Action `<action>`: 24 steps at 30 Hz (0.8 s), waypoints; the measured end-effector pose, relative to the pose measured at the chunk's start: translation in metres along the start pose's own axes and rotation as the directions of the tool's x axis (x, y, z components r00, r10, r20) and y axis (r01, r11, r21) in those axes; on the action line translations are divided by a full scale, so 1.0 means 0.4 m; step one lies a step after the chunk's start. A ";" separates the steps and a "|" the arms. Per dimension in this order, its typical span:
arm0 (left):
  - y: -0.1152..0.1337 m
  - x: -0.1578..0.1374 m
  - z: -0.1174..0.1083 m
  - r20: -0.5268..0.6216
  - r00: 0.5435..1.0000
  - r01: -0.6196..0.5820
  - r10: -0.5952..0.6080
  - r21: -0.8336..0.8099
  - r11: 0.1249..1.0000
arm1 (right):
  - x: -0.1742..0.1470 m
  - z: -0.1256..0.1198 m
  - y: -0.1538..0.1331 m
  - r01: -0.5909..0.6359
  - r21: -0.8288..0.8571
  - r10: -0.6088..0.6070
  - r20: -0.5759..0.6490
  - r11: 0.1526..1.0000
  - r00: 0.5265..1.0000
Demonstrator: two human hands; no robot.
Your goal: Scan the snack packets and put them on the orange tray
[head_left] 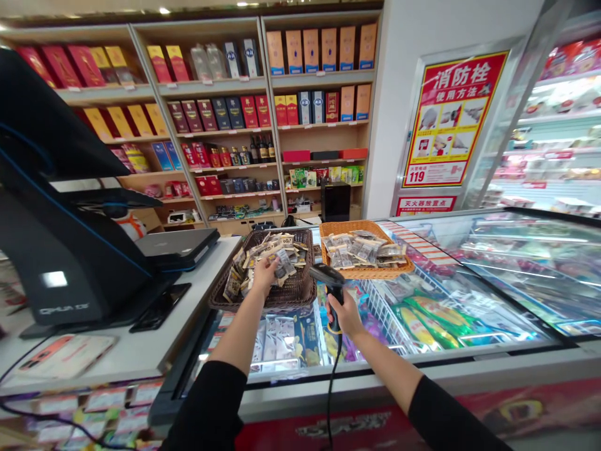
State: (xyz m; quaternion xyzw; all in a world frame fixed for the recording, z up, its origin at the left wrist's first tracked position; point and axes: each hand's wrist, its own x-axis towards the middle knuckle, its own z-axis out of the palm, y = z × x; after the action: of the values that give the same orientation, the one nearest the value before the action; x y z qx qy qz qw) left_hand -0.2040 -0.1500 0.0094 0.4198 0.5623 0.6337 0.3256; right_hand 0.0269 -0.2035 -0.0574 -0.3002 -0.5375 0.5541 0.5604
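Observation:
My left hand (265, 275) reaches over the dark brown wicker basket (300, 294), its fingers closed on a small snack packet (283, 263). More small packets (235, 279) lie heaped in that basket. A black handheld barcode scanner (334, 289) is gripped in my right hand (346, 313), its head pointing left toward the basket. From the handle a cord hangs down across the freezer's front. Just beyond the scanner, an orange wicker basket (399, 273) holds clear-wrapped packets (359, 249).
Both baskets rest on the glass top of a chest freezer (404, 363) with bagged food inside. At left, a counter (154, 341) bears a black checkout terminal (70, 250), a phone (159, 307) and a pale phone (66, 356). Shelves of boxes (206, 116) stand behind.

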 end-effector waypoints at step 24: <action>0.052 0.027 0.106 0.178 0.980 -0.088 0.087 0.003 0.996 | 0.034 -0.053 -0.029 0.174 0.205 -0.087 -0.375 0.963 0.923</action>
State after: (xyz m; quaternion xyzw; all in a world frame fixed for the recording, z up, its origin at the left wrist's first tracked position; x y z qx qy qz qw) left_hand -0.1693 -0.1250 0.0324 0.5008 0.5153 0.6044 0.3441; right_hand 0.0478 -0.1876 -0.0481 -0.2923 -0.3744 0.5099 0.7172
